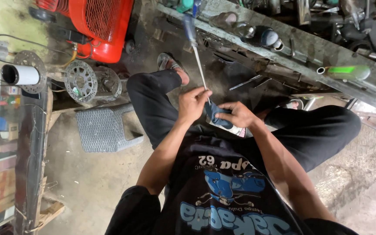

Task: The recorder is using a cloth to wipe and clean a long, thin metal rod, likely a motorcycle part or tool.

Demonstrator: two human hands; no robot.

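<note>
Just above the seated person's lap, the left hand [192, 103] pinches the long screwdriver [199, 61] shaft in a closed grip while the right hand [239, 114] clutches a blue rag [216, 114]; the tip could slip and jab a palm.

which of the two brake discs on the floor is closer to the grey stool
The spoked brake disc, just above the grey stool; the other disc lies farther left, behind the white tube.

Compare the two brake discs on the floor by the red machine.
The nearer brake disc shows its full face, with a spoked centre. The farther brake disc is partly hidden behind a white roll, and only its drilled rim shows. Both are round, grey metal, drilled with holes.
</note>
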